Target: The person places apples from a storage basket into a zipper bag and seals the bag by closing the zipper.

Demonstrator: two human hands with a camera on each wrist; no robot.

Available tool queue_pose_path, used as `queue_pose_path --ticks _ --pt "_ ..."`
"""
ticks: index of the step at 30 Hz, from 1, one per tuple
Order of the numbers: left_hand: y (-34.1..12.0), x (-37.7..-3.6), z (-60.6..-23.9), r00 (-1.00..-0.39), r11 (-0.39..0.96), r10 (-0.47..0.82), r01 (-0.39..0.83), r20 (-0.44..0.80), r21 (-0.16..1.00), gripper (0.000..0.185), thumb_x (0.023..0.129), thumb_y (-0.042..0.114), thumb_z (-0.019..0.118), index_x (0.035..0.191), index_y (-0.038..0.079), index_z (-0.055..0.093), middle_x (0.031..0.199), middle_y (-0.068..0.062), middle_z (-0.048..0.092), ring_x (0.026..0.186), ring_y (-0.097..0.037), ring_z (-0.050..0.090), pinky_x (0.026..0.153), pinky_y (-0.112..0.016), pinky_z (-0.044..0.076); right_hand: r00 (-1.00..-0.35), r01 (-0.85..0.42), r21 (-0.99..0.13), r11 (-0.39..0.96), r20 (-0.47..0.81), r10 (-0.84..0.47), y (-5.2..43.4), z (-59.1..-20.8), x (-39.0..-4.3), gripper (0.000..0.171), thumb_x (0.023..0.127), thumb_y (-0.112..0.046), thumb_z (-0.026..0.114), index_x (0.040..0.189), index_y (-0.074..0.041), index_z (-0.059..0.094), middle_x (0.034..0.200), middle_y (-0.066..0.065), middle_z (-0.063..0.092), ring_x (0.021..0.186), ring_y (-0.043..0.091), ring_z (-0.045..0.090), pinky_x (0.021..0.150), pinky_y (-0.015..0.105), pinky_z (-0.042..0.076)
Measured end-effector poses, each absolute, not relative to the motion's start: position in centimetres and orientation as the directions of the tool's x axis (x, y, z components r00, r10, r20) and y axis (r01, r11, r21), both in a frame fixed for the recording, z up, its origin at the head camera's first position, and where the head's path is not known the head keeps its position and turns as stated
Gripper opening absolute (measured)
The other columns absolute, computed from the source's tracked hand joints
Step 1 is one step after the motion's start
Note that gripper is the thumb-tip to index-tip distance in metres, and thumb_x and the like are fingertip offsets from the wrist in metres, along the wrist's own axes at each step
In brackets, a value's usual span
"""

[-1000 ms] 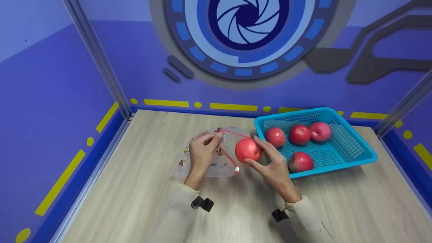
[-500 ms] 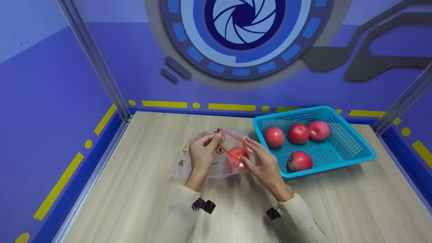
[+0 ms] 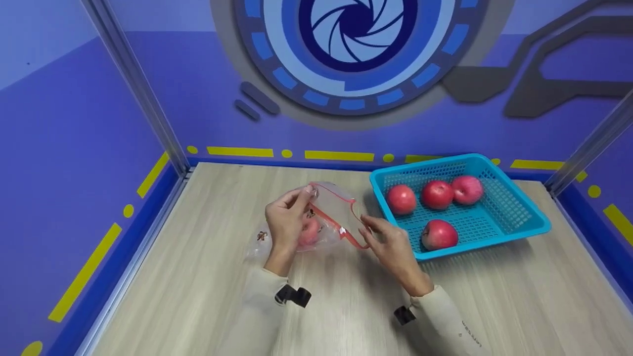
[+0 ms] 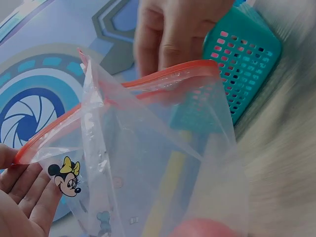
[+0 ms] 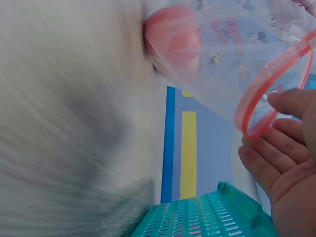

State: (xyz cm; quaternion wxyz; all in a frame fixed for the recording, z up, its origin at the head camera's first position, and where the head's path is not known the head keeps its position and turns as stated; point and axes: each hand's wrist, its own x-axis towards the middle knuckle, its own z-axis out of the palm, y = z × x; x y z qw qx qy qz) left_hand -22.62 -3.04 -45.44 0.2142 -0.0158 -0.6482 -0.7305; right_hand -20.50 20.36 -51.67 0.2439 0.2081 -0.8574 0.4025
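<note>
Looking down, head view: your left hand (image 3: 286,222) pinches the far corner of the clear zip bag (image 3: 326,217) by its red rim, lifting it off the tabletop (image 3: 207,277).
Apple in bag: one red apple (image 3: 309,231) sits low inside the bag, just beside your left palm.
Right hand, head view: your right hand (image 3: 390,242) is at the near end of the red rim, fingers loosely extended; you cannot tell from here whether it pinches the rim or only touches it.
Basket: the turquoise basket (image 3: 524,217) stands to the right of your hands, near but apart from the bag, with four red apples (image 3: 438,194) in it, three along the back and one at the front.
Left wrist view: the bag's mouth gapes, the red zip strip (image 4: 163,81) running from your left fingers (image 4: 24,192) at the lower left up to your right hand (image 4: 173,29), whose fingertips sit just behind the strip; a cartoon mouse print (image 4: 66,177) shows on the film and the apple (image 4: 205,228) blurs at the bottom edge.
Right wrist view: your right hand (image 5: 286,148) lies open, palm up, fingers straight, the rim's loop (image 5: 269,94) at the fingertips and the apple (image 5: 173,34) deep in the bag; the basket's corner (image 5: 217,217) lies below.
</note>
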Motion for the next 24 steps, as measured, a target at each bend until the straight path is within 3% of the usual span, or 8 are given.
queue_pose_path --ticks 3,7,11,16,24 --pt "-3.2 -22.7 -45.3 -0.906 -0.077 -0.298 0.338 0.302 0.938 0.018 0.098 0.020 0.080 0.102 0.003 0.084 0.096 -0.008 0.080 0.090 -0.033 0.077 0.080 -0.032 0.062 -0.822 -0.509 -0.623 0.594 0.556 -0.122 20.3 -51.4 -20.4 0.033 0.090 -0.005 0.086 0.121 0.000 0.078 0.108 0.011 0.079 0.089 0.020 0.076 0.079 0.038 0.063" --pt "-3.4 -22.8 -45.1 -0.897 -0.043 -0.295 0.355 0.328 0.934 0.018 0.099 0.021 0.079 0.103 0.005 0.084 0.096 -0.006 0.081 0.087 -0.028 0.076 0.079 -0.031 0.062 -0.844 -0.460 -0.629 0.627 0.530 -0.088 20.3 -50.6 -20.9 0.026 0.089 -0.006 0.088 0.114 -0.002 0.081 0.096 0.007 0.079 0.076 0.014 0.072 0.072 0.033 0.063" --pt "-4.5 -23.0 -44.9 -0.883 0.019 -0.302 0.372 0.360 0.928 0.017 0.099 0.023 0.079 0.103 0.007 0.085 0.093 -0.004 0.080 0.082 -0.023 0.074 0.075 -0.029 0.062 -0.852 -0.438 -0.637 0.634 0.520 -0.065 20.1 -49.2 -21.9 0.023 0.090 -0.009 0.087 0.112 -0.003 0.081 0.093 0.005 0.079 0.075 0.014 0.070 0.070 0.032 0.062" --pt "-5.8 -23.6 -44.6 -0.868 0.005 -0.344 0.379 0.358 0.925 0.018 0.099 0.019 0.079 0.102 0.003 0.084 0.089 -0.010 0.079 0.075 -0.023 0.074 0.070 -0.030 0.062 -0.855 -0.417 -0.644 0.641 0.517 -0.036 19.6 -47.5 -24.0 0.021 0.095 -0.011 0.083 0.112 -0.001 0.081 0.098 0.008 0.079 0.081 0.018 0.073 0.073 0.035 0.063" --pt "-7.0 -24.1 -44.1 -0.841 0.023 -0.412 0.376 0.352 0.926 0.018 0.099 0.021 0.080 0.101 0.004 0.084 0.089 -0.011 0.078 0.075 -0.021 0.071 0.072 -0.028 0.061 -0.835 -0.470 -0.582 0.664 0.537 -0.121 19.3 -45.9 -25.9 0.015 0.095 -0.008 0.082 0.107 0.000 0.081 0.095 0.009 0.079 0.078 0.020 0.072 0.074 0.037 0.063"
